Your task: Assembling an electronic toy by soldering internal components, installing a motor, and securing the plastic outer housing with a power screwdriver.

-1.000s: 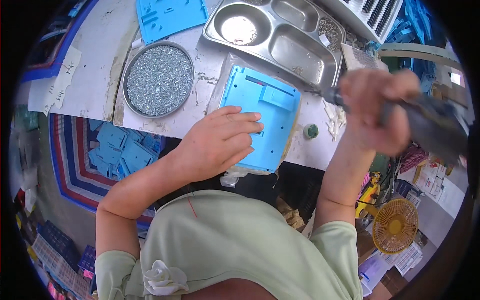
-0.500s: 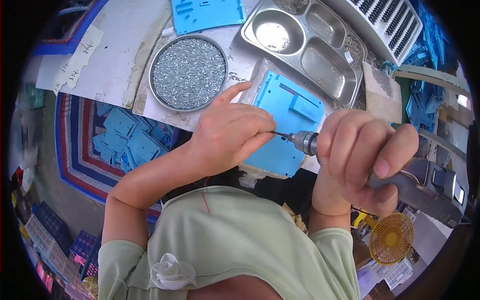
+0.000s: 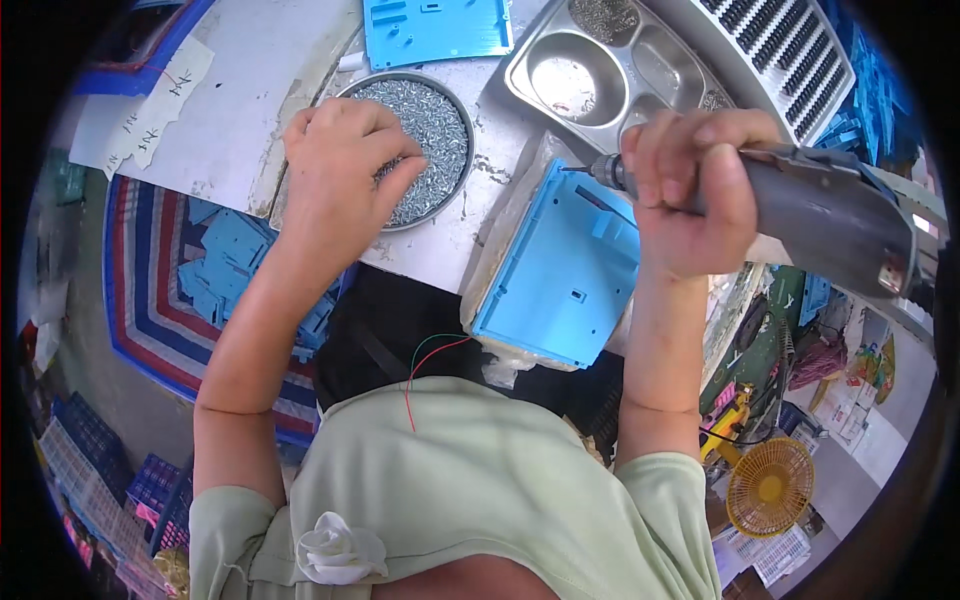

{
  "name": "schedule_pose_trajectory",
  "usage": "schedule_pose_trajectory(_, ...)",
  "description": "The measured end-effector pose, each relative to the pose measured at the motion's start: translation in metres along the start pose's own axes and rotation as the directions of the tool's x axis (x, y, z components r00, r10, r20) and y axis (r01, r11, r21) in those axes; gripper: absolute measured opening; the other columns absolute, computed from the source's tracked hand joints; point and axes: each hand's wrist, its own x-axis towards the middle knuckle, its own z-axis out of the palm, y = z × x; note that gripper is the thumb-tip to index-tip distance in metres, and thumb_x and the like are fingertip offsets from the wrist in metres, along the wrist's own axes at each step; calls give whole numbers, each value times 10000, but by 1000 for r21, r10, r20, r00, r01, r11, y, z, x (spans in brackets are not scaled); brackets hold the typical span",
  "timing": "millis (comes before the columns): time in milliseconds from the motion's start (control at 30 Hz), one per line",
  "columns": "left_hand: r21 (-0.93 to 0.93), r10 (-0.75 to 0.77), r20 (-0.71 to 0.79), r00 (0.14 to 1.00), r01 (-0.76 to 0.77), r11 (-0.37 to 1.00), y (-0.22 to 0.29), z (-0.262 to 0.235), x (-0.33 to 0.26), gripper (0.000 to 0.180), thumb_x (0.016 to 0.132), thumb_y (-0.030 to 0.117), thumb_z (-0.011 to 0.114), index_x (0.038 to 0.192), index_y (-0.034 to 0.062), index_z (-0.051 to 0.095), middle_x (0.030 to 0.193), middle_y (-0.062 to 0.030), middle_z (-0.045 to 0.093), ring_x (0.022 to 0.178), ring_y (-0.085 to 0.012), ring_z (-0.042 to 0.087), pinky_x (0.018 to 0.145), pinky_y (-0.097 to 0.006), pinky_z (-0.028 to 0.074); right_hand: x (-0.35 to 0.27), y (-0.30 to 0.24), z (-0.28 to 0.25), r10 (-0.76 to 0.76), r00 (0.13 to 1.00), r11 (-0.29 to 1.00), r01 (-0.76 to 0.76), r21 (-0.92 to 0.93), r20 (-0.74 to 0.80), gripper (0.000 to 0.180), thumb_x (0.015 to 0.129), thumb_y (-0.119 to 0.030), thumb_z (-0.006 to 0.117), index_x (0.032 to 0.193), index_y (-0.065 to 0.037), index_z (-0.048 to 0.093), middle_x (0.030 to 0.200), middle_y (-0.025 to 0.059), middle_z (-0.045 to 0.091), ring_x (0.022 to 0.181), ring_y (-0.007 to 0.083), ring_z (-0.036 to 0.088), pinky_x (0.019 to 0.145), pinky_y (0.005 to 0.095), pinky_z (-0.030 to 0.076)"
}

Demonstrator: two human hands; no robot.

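My right hand (image 3: 690, 185) grips a dark grey electric screwdriver (image 3: 830, 215). Its thin bit reaches the upper left corner of a blue plastic panel (image 3: 545, 270), which rests on a plastic-wrapped block at the table's front edge. Over a round metal dish (image 3: 470, 165) of small silver screws (image 3: 430, 130) is my left hand (image 3: 345, 165). Its fingers are curled, with thumb and index tips close together just above the screws. Whatever lies between those fingertips is too small to make out.
A compartmented steel tray (image 3: 640, 75) stands beyond the panel, beside a white rack (image 3: 790, 50) with rows of black pieces. Another blue panel (image 3: 440, 30) lies at the back. A striped bag (image 3: 150, 290) holds several blue parts at left. A yellow fan (image 3: 770, 485) is lower right.
My left hand has gone from the panel and screwdriver bit to the screw dish. My right hand has moved the screwdriver up to the panel's upper left corner.
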Motion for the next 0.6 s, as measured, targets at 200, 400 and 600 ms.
schedule_pose_trajectory(200,-9,57,-97,994,-58,998,-8,9,2,83,848,176,775,875,123,718,913,-4,650,963,-231,602,924,-439,389,-3,-4,12,186,979,963,-198,-183,-80,110,999,-130,526,925,-62,481,636,35,455,537,135,419,538,315,394)
schedule_pose_trajectory(400,52,62,-109,992,-57,997,-9,12,7,114,882,194,736,904,100,675,840,-17,619,921,-250,595,880,-440,398,0,0,14,201,973,942,-224,-249,-117,132,989,-108,540,893,-65,461,625,37,455,528,124,387,497,305,351)
schedule_pose_trajectory(600,52,66,-81,995,-62,997,-17,17,10,104,888,192,732,854,100,697,809,-20,656,849,-247,621,864,-432,414,-12,-18,20,173,985,981,-172,-87,14,171,984,-114,602,885,-64,472,610,24,471,525,124,427,496,308,367)
